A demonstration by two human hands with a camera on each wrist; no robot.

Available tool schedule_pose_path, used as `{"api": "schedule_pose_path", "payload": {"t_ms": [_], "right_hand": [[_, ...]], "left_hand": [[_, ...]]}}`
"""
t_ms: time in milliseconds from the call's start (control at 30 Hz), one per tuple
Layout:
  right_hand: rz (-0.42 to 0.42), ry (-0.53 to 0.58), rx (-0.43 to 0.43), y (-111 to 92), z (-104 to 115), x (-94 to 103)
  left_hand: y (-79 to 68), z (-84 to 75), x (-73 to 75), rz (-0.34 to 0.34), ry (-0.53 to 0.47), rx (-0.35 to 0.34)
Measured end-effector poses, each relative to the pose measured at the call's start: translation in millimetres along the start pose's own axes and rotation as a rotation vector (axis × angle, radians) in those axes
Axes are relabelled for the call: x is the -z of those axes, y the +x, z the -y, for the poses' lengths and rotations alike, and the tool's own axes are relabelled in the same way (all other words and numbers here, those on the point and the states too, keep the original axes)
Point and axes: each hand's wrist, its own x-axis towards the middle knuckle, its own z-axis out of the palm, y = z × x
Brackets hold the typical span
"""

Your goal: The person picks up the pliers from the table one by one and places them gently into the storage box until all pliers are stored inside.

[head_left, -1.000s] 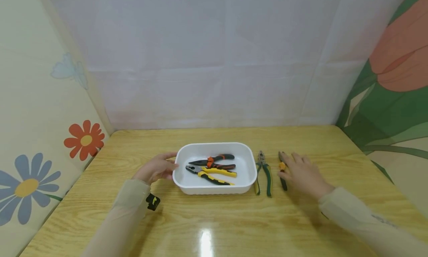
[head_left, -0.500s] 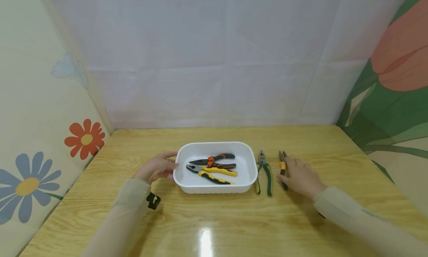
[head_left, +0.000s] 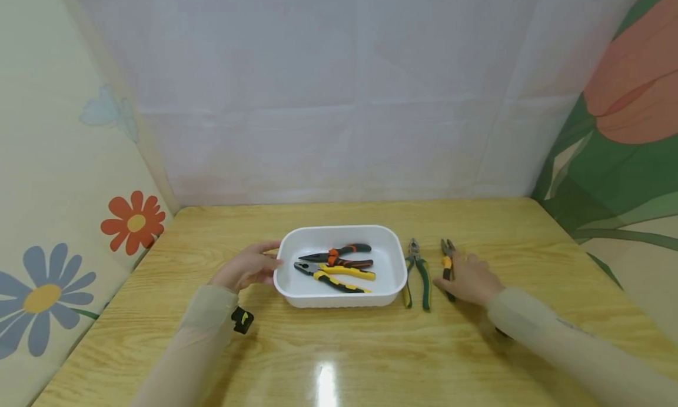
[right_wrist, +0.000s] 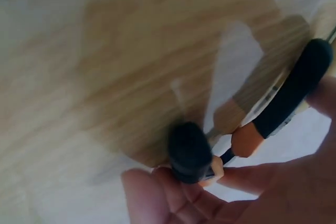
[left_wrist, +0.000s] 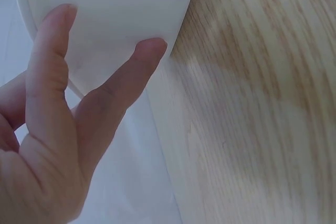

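Note:
A white plastic tray (head_left: 343,301) stands on the table. My left hand (head_left: 248,268) is at its left end, with two nearly straight fingers (left_wrist: 151,51) touching the wall in the left wrist view. Inside lie orange-and-black long-nose pliers (head_left: 333,256) and yellow-and-black combination pliers (head_left: 339,276). Green-handled pliers (head_left: 425,280) lie just right of the tray. Farther right, my right hand (head_left: 471,277) grips orange-and-black pliers (right_wrist: 294,93) by the handles; the thumb lies along one handle and curled fingers (right_wrist: 147,192) meet the other. Their jaws point away, towards the back of the table.
The wooden table (head_left: 296,360) reaches back to a white cloth backdrop (head_left: 339,101). Flower-printed panels (head_left: 42,160) stand at left and right. A small black-and-yellow device (head_left: 243,320) shows below the left wrist.
My right hand has shifted left and closed in on the orange-and-black pliers, showing more of their jaws. The left hand and tray have stayed in place.

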Motion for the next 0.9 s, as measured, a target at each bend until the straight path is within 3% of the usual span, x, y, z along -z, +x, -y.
{"api": "schedule_pose_path", "payload": {"t_ms": [367,600,900], "right_hand": [[0.084,-0.043,0.008,7.7,-2.2,-1.0],[0.131,0.014,-0.010,9.2,-2.5,0.7],[0.089,-0.018,0.017,10.1,-4.9,4.8]], "left_hand": [[0.2,1.4,0.9,0.011,-0.004,-0.013],[0.3,2.9,2.2,0.013,-0.005,-0.013],[-0.4,1.8,1.6,0.009,-0.003,-0.005]]}}
